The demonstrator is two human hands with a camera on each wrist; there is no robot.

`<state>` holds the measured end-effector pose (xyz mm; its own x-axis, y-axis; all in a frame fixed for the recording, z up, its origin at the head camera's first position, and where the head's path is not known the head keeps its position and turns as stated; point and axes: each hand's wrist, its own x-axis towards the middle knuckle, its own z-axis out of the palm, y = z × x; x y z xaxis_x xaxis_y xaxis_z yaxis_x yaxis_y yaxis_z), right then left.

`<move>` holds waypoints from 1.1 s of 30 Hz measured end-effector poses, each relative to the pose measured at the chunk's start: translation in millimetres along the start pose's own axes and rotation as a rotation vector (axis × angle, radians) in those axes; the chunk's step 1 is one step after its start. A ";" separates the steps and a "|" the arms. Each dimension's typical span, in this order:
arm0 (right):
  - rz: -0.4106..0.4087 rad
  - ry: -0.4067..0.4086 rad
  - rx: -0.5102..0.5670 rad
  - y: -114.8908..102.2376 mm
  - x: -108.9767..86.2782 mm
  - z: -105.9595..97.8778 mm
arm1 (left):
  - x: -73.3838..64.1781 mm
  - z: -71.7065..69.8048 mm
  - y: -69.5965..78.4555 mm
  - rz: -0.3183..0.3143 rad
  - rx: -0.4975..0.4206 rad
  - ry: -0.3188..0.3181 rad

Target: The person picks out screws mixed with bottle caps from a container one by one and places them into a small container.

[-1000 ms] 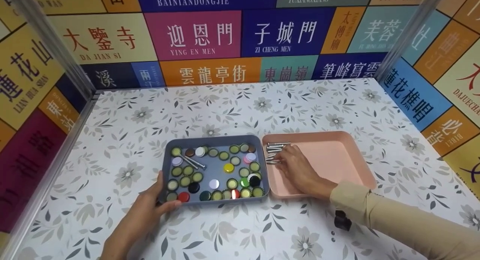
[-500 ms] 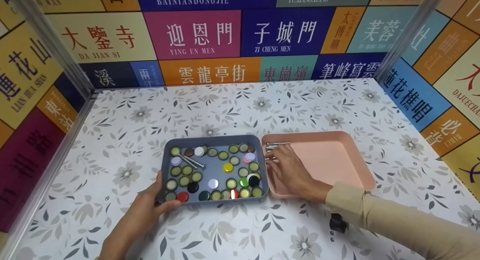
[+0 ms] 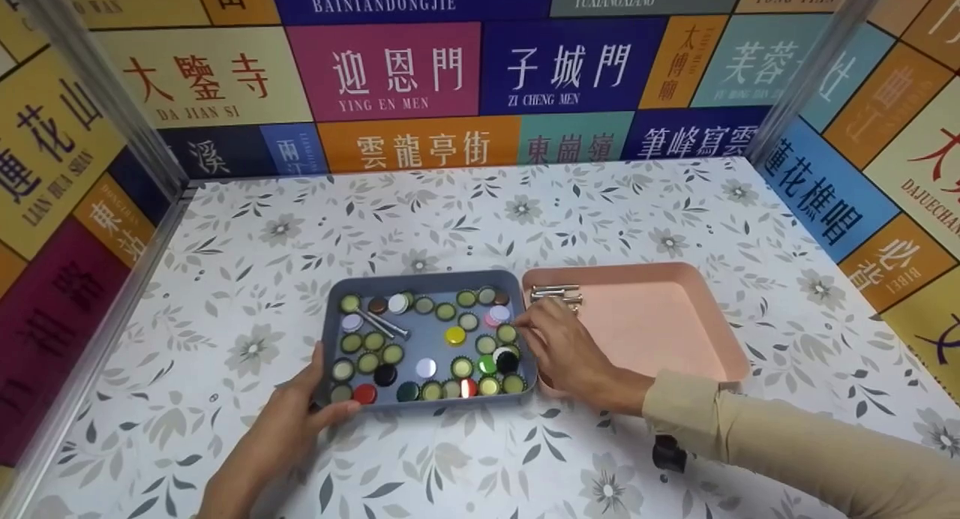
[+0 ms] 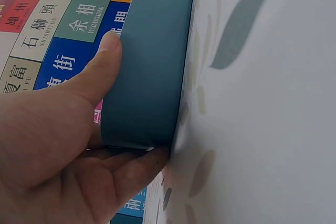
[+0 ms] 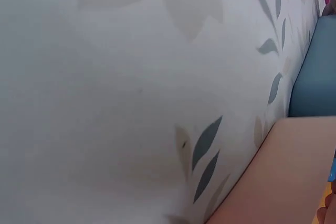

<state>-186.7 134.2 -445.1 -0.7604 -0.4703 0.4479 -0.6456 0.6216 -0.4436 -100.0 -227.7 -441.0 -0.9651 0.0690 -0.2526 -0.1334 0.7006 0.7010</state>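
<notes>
My left hand (image 3: 289,414) grips the near-left corner of a blue-grey tray (image 3: 431,277). In the left wrist view, the thumb of the left hand (image 4: 58,129) lies over the rim and the fingers are underneath. Many bottle caps, such as a yellow bottle cap (image 3: 455,335), lie in this tray with two long screws (image 3: 381,322). My right hand (image 3: 570,358) is over the wall where the two trays meet, fingers bent, its fingertips beside a green-edged cap (image 3: 507,333). Nothing shows between them. Behind it, several silver screws (image 3: 556,288) lie in the pink tray (image 3: 705,309).
The trays stand side by side on a table (image 3: 450,219) with a flower-and-leaf cover. Coloured sign panels (image 3: 390,69) wall in the back and both sides. The pink tray's outer wall (image 5: 283,177) fills the lower right of the right wrist view.
My right hand has moved left from the screws in the pink tray to the blue-grey tray's right wall, uncovering more of the screws. The left hand keeps its grip on the corner.
</notes>
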 end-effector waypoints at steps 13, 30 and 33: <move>0.037 -0.127 0.077 -17.7 5.1 8.7 | -2.4 0.5 -1.4 0.013 -0.005 0.010; -0.043 -0.211 0.030 -31.6 19.8 15.1 | -1.7 0.2 -2.4 0.012 -0.020 0.004; -0.074 -0.211 0.012 -33.2 21.1 19.5 | -1.5 0.6 -2.2 0.007 -0.013 0.010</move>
<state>-182.7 91.4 -436.1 -0.7075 -0.6362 0.3076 -0.7004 0.5731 -0.4255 -98.2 -228.9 -442.6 -0.9681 0.0665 -0.2414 -0.1299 0.6910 0.7111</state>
